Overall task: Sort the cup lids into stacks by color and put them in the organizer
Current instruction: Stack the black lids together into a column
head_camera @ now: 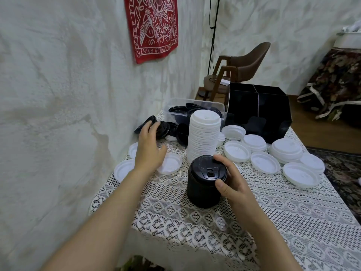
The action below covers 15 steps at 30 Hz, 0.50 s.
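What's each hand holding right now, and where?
Right hand grips the black lid stack by its top rim. Left hand lies over the loose black lids; grip unclear.

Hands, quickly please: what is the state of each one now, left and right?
Left hand: open, holds nothing, beside the loose round black plastic lids.
Right hand: grips the stack of round black plastic cup lids.
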Each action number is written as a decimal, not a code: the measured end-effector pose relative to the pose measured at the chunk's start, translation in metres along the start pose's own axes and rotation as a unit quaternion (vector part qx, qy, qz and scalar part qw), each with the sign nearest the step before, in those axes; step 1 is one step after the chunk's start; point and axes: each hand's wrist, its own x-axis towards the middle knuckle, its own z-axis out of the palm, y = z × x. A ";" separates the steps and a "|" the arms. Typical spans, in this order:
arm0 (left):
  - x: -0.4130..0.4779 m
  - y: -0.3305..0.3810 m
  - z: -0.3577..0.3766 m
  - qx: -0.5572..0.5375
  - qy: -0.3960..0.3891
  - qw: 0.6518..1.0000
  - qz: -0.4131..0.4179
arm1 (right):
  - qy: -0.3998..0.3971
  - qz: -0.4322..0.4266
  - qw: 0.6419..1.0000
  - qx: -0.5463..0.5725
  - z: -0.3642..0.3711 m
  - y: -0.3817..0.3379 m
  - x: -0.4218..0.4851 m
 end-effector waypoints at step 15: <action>0.055 -0.025 0.017 0.318 -0.029 0.947 0.041 | -0.002 0.004 1.000 0.001 0.000 -0.001 0.002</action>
